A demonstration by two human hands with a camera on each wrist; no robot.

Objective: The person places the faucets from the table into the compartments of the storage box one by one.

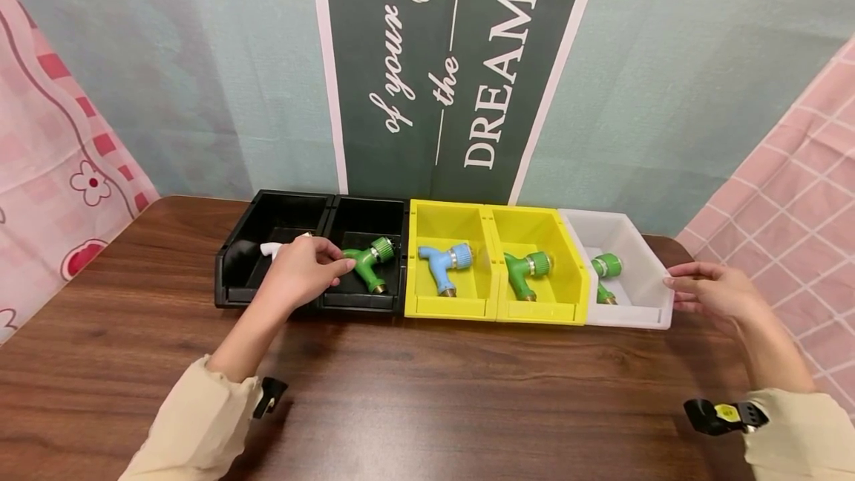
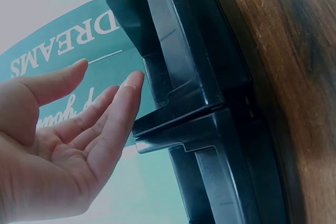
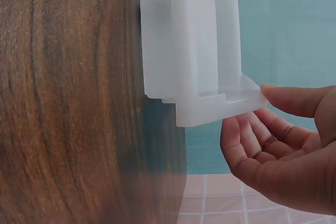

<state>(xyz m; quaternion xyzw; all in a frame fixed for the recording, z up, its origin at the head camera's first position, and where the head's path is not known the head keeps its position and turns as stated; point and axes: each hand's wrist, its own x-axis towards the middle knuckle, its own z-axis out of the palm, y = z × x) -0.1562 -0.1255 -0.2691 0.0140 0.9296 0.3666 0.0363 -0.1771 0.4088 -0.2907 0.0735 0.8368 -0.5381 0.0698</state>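
Note:
My left hand [image 1: 303, 269] hovers over the two black bins, its fingertips beside a green tap [image 1: 367, 262] in the second black bin [image 1: 361, 303]. In the left wrist view, its thumb and fingers stand apart with nothing between them. Partly hidden by that hand, a white tap [image 1: 270, 249] lies in the leftmost black bin [image 1: 230, 273]. My right hand [image 1: 721, 295] pinches the right side rim of the white bin [image 1: 644, 251], thumb at the top edge and fingers along the outside. Inside that bin lies another green tap [image 1: 606, 266], partly behind the side wall.
Between the black and white bins stand two yellow bins, one [image 1: 450, 308] with a blue tap [image 1: 441, 266], the other [image 1: 542, 312] with a green tap [image 1: 524, 273]. All bins form a row on the wooden table [image 1: 461, 399], before a printed curtain [image 1: 267, 95].

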